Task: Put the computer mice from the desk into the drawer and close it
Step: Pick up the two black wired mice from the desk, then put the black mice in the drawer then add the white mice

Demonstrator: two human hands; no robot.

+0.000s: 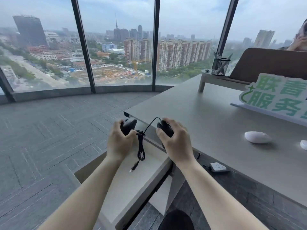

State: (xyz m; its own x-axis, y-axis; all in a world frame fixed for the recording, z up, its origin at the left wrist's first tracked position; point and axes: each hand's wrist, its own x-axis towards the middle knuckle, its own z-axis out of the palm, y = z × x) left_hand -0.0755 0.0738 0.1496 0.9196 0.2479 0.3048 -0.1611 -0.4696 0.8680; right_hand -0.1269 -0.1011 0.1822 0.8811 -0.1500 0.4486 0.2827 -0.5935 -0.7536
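Head camera looks down over both my bare forearms to the corner of the grey desk (207, 113), with a curved wall of windows (116, 47) and a city beyond it. My left hand (120, 140) is wrapped around a black mouse (128, 126), fingers curled over its back and thumb on its near side. My right hand (174, 141) grips a second black mouse (164, 128) the same way, fingers spread over the top and thumb pressed on the left side. Both mice hang just off the desk's edge, above the open drawer (132, 183), whose pale inside shows below my wrists. A black cable (141, 146) runs from the right-hand mouse in an arc to a bundled knot between my hands, then dangles in a loop down to its plug (133, 167) over the drawer.

On the desk, well to my right, a white mouse (257, 137) lies on its own, and part of another white thing (304, 144) shows at the frame's edge; I cannot tell what it is. A green and white sign (279, 98) stands farther back, with a mesh pen cup (220, 66) on a small riser (212, 80) behind it. A power strip (219, 167) lies on the floor below the desk's near edge.
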